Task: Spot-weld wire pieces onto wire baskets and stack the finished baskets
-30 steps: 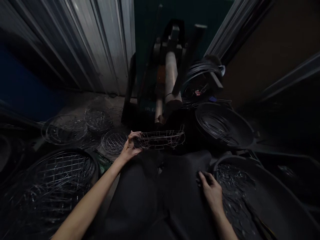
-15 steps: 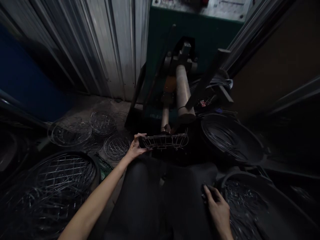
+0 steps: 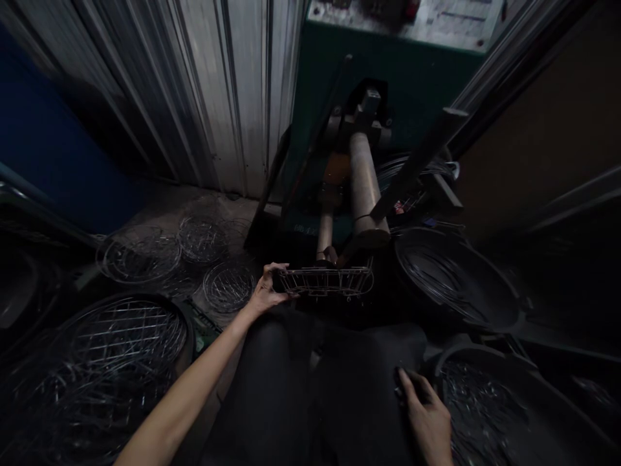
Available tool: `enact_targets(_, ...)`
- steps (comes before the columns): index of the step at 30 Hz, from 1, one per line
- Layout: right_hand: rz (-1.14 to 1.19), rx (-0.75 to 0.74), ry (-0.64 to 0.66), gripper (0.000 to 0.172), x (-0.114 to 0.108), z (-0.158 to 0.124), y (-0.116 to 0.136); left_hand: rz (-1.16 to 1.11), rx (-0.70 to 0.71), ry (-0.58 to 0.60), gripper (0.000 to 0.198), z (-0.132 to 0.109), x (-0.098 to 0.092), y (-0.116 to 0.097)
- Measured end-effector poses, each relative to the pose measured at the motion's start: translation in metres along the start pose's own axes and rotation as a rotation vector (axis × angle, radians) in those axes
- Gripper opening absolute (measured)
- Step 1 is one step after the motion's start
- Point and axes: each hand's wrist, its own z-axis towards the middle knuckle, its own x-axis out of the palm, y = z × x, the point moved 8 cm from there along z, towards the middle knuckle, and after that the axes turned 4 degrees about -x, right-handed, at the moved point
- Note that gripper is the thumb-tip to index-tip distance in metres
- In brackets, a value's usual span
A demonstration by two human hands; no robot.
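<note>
Clearly, one of two hands [image 3: 270, 288] [image 3: 427, 409] holds one basket [image 3: 326, 281].

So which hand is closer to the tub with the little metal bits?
The right hand: it's just left of the tub. The left hand is much farther left and forward, gripping the wire basket by its left end.

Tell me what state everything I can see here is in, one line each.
Wire basket: held up, side-on
Left hand: gripping the basket's left end
Right hand: fingers curled, contents unclear
Left tub: filled with wire grids
Upper right tub: holding coiled wire
Lower right tub: holding wire pieces
Green machine: running or stopped, cannot tell
</note>
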Motion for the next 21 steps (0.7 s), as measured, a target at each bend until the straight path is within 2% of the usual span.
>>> enact_targets(21, 0.029, -0.011, -0.012, 0.057, 0.003, -0.003, 0.003, 0.038, -0.021, -0.012, 0.067, 0.012, -0.001, 0.009)
